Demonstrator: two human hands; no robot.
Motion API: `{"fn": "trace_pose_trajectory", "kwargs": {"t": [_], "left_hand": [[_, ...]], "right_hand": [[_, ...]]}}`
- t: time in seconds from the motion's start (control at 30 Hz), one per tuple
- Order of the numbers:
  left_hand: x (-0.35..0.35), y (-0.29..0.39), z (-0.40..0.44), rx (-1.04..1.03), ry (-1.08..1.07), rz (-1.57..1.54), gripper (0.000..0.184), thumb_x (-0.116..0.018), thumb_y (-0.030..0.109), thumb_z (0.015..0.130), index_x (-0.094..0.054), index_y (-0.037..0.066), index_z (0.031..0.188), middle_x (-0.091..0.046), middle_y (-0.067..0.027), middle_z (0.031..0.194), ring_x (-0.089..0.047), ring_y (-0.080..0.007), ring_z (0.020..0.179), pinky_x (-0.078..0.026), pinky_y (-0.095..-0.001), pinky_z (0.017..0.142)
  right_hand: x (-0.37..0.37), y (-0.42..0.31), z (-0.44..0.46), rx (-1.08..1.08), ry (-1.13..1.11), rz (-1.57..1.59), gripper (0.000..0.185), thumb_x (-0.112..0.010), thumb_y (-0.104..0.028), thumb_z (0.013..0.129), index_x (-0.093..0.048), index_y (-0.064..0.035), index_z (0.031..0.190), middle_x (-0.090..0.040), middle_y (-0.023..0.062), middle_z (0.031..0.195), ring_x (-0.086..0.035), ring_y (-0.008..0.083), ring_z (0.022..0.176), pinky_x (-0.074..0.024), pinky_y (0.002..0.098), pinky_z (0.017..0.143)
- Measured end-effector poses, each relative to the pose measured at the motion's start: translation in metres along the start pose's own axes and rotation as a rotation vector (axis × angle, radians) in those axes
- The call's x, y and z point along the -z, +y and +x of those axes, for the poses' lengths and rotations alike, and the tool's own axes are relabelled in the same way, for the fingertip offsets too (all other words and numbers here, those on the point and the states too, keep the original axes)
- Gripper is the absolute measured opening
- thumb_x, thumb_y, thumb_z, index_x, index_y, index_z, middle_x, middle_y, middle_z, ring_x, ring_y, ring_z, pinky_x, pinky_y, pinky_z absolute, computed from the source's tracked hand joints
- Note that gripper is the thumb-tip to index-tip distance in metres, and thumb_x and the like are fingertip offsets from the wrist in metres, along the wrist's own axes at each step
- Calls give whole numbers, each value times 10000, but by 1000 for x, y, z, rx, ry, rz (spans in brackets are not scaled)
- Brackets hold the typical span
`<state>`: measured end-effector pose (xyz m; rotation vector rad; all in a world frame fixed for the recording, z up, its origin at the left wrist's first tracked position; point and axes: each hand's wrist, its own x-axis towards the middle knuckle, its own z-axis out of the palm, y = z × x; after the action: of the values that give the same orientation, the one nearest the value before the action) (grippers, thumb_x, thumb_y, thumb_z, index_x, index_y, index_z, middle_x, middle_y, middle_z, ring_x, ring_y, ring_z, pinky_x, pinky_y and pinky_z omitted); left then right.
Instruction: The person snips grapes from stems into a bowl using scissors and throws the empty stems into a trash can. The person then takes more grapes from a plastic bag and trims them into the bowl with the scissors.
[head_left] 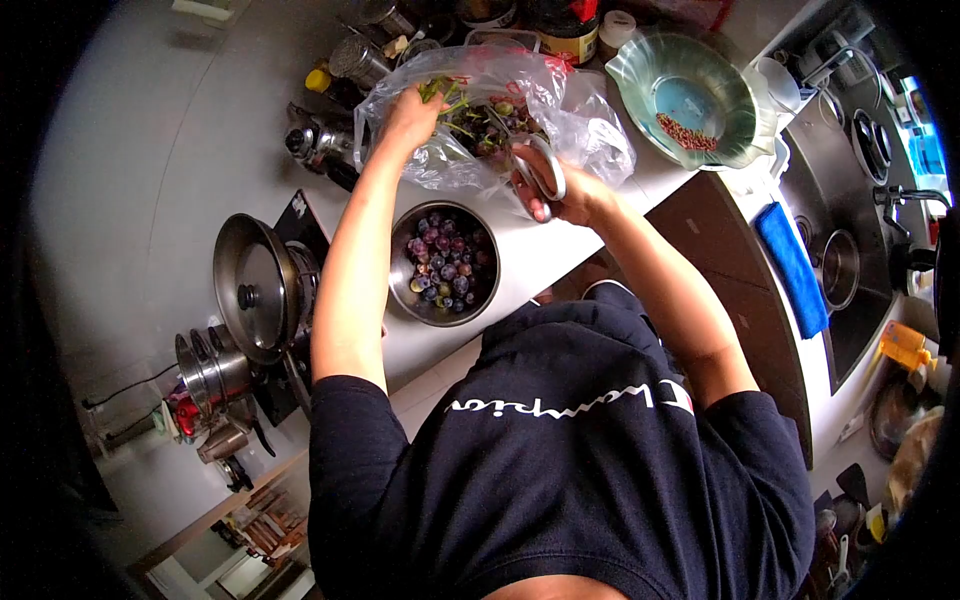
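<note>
My left hand (408, 120) pinches green grape stems (436, 90) over an open clear plastic bag (450, 172). Inside the bag lie dark grapes (487, 140) with more green stalks. In my right hand (574, 196) is a pair of scissors (548, 165), my fingers in its pale handles and its blades pointing into the bag beside the stems. Nearer my body, a steel bowl (446, 317) holds loose purple grapes (440, 262), a few of them yellowish green.
A translucent green basin (640, 80) with small reddish-brown bits stands to the right. Jars (568, 42) line the back. On the left are a lidded pan (245, 285) and a stacked pot (215, 370). A blue cloth (790, 270) hangs by the sink (845, 215).
</note>
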<state>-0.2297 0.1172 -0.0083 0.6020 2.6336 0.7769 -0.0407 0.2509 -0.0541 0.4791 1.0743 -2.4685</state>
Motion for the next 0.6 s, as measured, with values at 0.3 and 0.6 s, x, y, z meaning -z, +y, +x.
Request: {"fn": "trace_pose_trajectory", "kwargs": {"t": [0.3, 0.6], "left_hand": [[12, 8, -1, 75, -223, 135, 350, -505, 349, 765, -601, 22, 842, -635, -84, 713, -595, -186, 716, -443, -312, 684], [-8, 20, -7, -29, -170, 692, 296, -639, 270, 687, -639, 39, 873, -623, -170, 859, -603, -297, 843, -473, -359, 731]], "right_hand": [[-25, 12, -2, -273, -89, 293, 510, -485, -527, 792, -518, -20, 749, -466, 42, 511, -486, 161, 446, -435, 262, 444], [-32, 28, 6, -274, -61, 351, 515, -484, -511, 802, -487, 3, 779, -485, 54, 524, -516, 179, 465, -468, 273, 452]]}}
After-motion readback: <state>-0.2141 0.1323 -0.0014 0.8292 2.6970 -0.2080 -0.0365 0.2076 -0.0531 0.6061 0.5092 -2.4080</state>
